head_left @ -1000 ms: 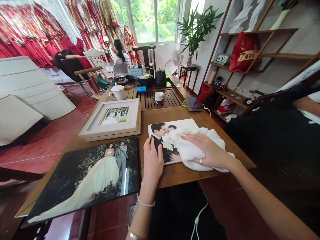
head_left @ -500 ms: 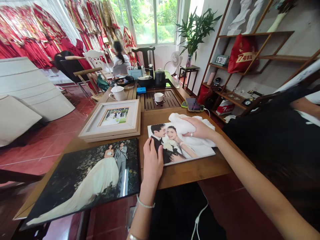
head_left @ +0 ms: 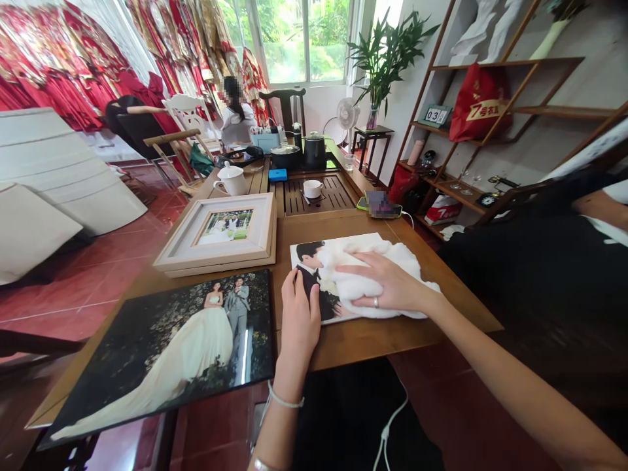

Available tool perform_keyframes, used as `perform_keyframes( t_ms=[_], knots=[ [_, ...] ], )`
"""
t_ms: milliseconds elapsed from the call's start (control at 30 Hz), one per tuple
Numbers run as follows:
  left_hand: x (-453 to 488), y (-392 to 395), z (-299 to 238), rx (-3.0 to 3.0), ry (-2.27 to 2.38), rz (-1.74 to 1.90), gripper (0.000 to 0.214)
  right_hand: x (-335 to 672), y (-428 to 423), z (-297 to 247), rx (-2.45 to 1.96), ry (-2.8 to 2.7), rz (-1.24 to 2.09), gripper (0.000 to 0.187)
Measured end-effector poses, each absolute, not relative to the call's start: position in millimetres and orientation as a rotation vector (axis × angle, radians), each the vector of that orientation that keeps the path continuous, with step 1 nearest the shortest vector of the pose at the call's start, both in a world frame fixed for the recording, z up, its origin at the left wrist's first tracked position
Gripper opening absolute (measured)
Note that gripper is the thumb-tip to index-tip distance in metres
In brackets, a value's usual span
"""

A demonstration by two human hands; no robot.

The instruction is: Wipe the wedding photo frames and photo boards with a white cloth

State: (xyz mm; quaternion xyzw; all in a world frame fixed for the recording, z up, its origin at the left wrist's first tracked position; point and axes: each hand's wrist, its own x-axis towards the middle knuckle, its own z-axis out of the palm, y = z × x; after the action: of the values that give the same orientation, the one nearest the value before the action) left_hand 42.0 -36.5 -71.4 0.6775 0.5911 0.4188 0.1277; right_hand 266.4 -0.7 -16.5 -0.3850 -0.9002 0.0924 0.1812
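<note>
The right hand (head_left: 392,284) presses flat, fingers spread, on a white cloth (head_left: 373,278) covering the wedding photo print (head_left: 318,275) on the wooden table (head_left: 373,337); the left hand (head_left: 299,314) lies open, steadying its near-left edge

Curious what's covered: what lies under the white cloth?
A wedding photo print lies under the white cloth, which the right hand presses. Its left part shows; the cloth hides the rest.

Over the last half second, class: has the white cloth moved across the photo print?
Yes. The white cloth under the right hand slid nearer the person, away from the phone, down the photo print.
</note>
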Motion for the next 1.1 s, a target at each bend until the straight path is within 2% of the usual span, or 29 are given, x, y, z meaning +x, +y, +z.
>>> perform_keyframes(
  t_ms=[233,500,700,1100],
  knots=[
    [41.4,-36.1,-71.6,1.984,1.723,1.201,0.047,280.1,-24.2,-20.3,-1.092,-2.521,0.287,0.065],
    [41.5,-36.5,-71.5,1.976,1.724,1.209,0.046,273.9,39.4,-20.9,-1.193,-2.452,0.287,0.074],
    [41.7,-36.6,-71.5,1.963,1.714,1.235,0.044,248.2,66.6,-15.6,-1.18,-2.479,0.246,0.073],
    [40.9,-36.3,-73.1,1.963,1.673,1.267,0.043,236.4,-30.8,-17.4,-1.005,-2.577,0.262,0.07]
  ],
)
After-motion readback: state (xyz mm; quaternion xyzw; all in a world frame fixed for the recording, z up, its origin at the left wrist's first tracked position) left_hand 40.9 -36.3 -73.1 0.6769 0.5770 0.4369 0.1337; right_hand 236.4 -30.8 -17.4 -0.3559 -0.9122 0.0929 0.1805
